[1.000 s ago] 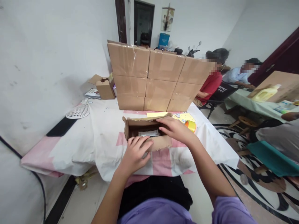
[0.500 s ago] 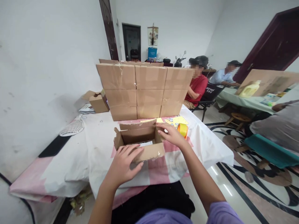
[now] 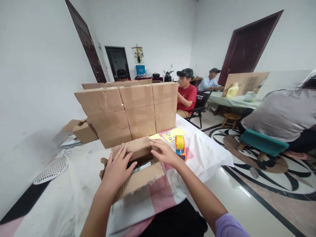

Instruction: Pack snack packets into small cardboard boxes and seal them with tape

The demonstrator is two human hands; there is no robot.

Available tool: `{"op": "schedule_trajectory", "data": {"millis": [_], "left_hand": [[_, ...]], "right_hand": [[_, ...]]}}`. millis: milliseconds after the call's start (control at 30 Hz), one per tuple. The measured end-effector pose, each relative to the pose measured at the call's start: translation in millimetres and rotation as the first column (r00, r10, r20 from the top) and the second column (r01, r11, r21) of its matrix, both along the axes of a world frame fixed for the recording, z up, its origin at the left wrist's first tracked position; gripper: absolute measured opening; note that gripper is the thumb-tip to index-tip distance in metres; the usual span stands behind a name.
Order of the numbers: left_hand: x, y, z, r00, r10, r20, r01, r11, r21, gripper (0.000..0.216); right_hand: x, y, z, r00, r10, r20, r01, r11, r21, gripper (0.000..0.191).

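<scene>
An open cardboard box (image 3: 142,178) with torn-edged flaps sits on the table in front of me. Inside it some white printed paper (image 3: 142,167) shows; the rest of the inside is dark or hidden. Spread fingers and all, my left hand (image 3: 118,169) lies over the box's left side, with the fingertips at the far flap. At the far right corner, my right hand (image 3: 164,152) touches the box with its fingers stretched out and the thumb apart. A roll of yellow tape in an orange and blue dispenser (image 3: 180,147) stands to the right of that hand.
A wall of taped cardboard boxes (image 3: 139,110) stands across the table behind the open box. On the left are a smaller open carton (image 3: 85,131) and a white perforated sheet (image 3: 51,170). A person in red (image 3: 189,97) sits beyond; another in grey (image 3: 278,108) sits right.
My view has turned to the right. My left hand has moved from the near flap across the box's left side toward the far flap. My right hand stays at the far right corner.
</scene>
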State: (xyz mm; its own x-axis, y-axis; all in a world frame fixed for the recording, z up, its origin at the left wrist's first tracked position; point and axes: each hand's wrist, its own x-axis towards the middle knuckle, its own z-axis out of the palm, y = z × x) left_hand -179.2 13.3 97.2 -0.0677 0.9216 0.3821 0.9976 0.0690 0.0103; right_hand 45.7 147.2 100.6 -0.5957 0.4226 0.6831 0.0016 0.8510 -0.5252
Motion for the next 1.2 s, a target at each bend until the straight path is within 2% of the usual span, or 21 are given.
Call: {"op": "schedule_trajectory", "data": {"millis": [67, 133, 200, 267, 333, 367, 400, 433, 467, 533, 600, 633, 733, 800, 833, 900, 967, 1033, 1100, 1200], "left_hand": [[-2, 6, -4.6, 0.998, 0.000, 0.067, 0.001, 1.000, -0.010, 0.048], [-3, 4, -5.1, 0.994, -0.033, 0.103, 0.031, 0.999, 0.023, 0.047], [-1, -11, -1.5, 0.991, -0.104, 0.088, 0.091, 0.985, 0.147, 0.041], [1, -34, 1.4, 0.986, -0.146, 0.078, 0.110, 0.929, 0.352, 0.035], [-1, -60, -3.0, 0.982, -0.062, 0.176, -0.046, 0.834, 0.550, 0.040], [-4, -71, -9.2, 0.962, 0.001, 0.274, -0.168, 0.792, 0.588, 0.048], [-8, -80, -17.9, 0.924, 0.052, 0.379, -0.277, 0.777, 0.566, 0.057], [-14, -86, -28.5, 0.882, 0.078, 0.465, -0.333, 0.802, 0.496, 0.064], [-20, -90, -40.0, 0.854, 0.069, 0.515, -0.314, 0.859, 0.405, 0.068], [-31, -91, -61.2, 0.857, -0.046, 0.514, -0.104, 0.960, 0.259, 0.072], [-40, -90, -74.6, 0.881, -0.178, 0.439, 0.095, 0.974, 0.205, 0.078], [-42, -89, -77.5, 0.890, -0.213, 0.404, 0.140, 0.969, 0.202, 0.080], [-43, -90, -74.6, 0.892, -0.197, 0.406, 0.113, 0.969, 0.221, 0.075], [-41, -90, -67.9, 0.863, -0.119, 0.491, -0.009, 0.968, 0.250, 0.064], [-39, -88, -64.3, 0.838, -0.051, 0.544, -0.109, 0.960, 0.258, 0.059], [-35, -81, -57.5, 0.772, 0.075, 0.632, -0.304, 0.916, 0.263, 0.055], [-30, -72, -51.9, 0.725, 0.113, 0.679, -0.400, 0.873, 0.281, 0.064], [-24, -63, -47.3, 0.726, 0.078, 0.683, -0.390, 0.865, 0.316, 0.070], [-18, -59, -43.3, 0.747, 0.052, 0.663, -0.354, 0.875, 0.330, 0.065], [-13, -57, -38.3, 0.786, 0.037, 0.618, -0.291, 0.903, 0.317, 0.051]], "right_hand": [[0, -8, -1.0, 0.990, 0.031, -0.135, -0.040, 0.998, -0.058, 0.036], [-1, -16, -4.7, 0.978, 0.084, -0.191, -0.107, 0.988, -0.114, 0.043], [-4, -21, -11.0, 0.979, 0.132, -0.156, -0.157, 0.974, -0.161, 0.049], [-8, -24, -18.7, 0.981, 0.154, -0.115, -0.175, 0.964, -0.199, 0.051], [-12, -24, -26.1, 0.977, 0.157, -0.142, -0.187, 0.954, -0.234, 0.047], [-13, -24, -29.2, 0.973, 0.150, -0.175, -0.191, 0.949, -0.249, 0.044], [-14, -25, -32.0, 0.969, 0.138, -0.206, -0.190, 0.947, -0.259, 0.041], [-15, -25, -34.4, 0.965, 0.120, -0.233, -0.182, 0.947, -0.265, 0.039], [-16, -26, -36.7, 0.963, 0.100, -0.251, -0.169, 0.948, -0.271, 0.037], [-18, -27, -41.4, 0.960, 0.062, -0.275, -0.144, 0.946, -0.291, 0.037], [-20, -27, -47.2, 0.949, 0.038, -0.312, -0.149, 0.928, -0.341, 0.039], [-22, -26, -50.4, 0.941, 0.035, -0.336, -0.170, 0.909, -0.381, 0.042], [-27, -23, -58.9, 0.912, 0.031, -0.409, -0.261, 0.812, -0.521, 0.052], [-31, -19, -62.0, 0.897, 0.015, -0.441, -0.306, 0.742, -0.597, 0.059], [-33, -18, -62.7, 0.889, 0.003, -0.457, -0.320, 0.719, -0.617, 0.062], [-36, -16, -63.4, 0.872, 0.000, -0.490, -0.346, 0.708, -0.615, 0.066], [-39, -15, -64.7, 0.863, 0.003, -0.505, -0.347, 0.730, -0.589, 0.066], [-40, -14, -67.5, 0.871, -0.023, -0.490, -0.303, 0.761, -0.574, 0.065], [-40, -14, -71.4, 0.893, -0.065, -0.446, -0.237, 0.774, -0.587, 0.067], [-39, -12, -75.8, 0.916, -0.065, -0.395, -0.219, 0.745, -0.631, 0.076]]}}
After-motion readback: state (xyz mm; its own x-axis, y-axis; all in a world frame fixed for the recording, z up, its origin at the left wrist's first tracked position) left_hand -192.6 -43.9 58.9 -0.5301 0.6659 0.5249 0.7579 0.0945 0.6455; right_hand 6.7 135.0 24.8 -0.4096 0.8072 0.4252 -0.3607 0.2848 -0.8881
